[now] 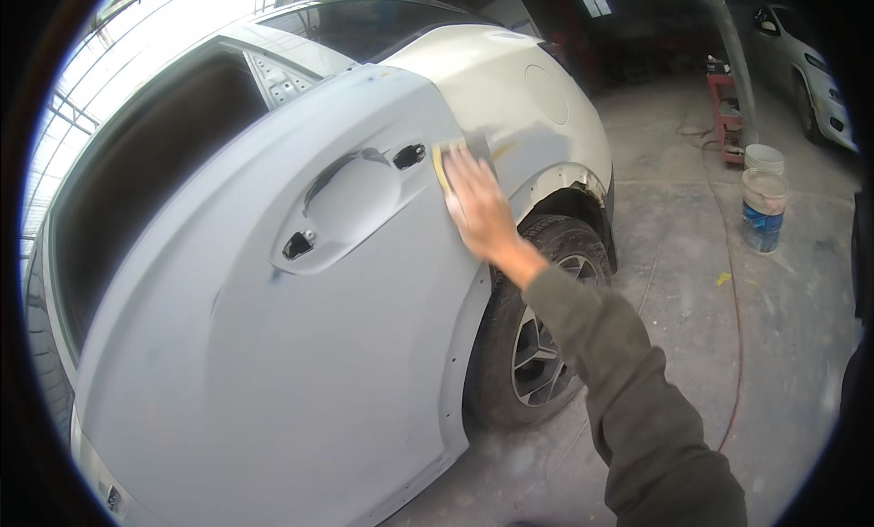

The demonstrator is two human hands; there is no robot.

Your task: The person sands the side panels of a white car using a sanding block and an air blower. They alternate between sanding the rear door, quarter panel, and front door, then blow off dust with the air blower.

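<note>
My right hand [475, 204] presses a sanding pad with a yellow edge [441, 170] flat against the grey car door [337, 345], near its rear upper edge. The fingers lie over the pad and are slightly blurred, hiding most of it. Just left of the hand is the door's handle recess [360, 199], a smooth hollow with a dark opening at each end and no handle fitted. The door surface is matte grey with fainter and darker patches. My left hand is out of view.
Right of the door are the cream rear panel [510, 72] with a grey patch, and the rear wheel [537, 345]. Stacked buckets [763, 204], a red stand [724, 117] and a hose [739, 345] are on the concrete floor. Another white car [810, 67] stands behind.
</note>
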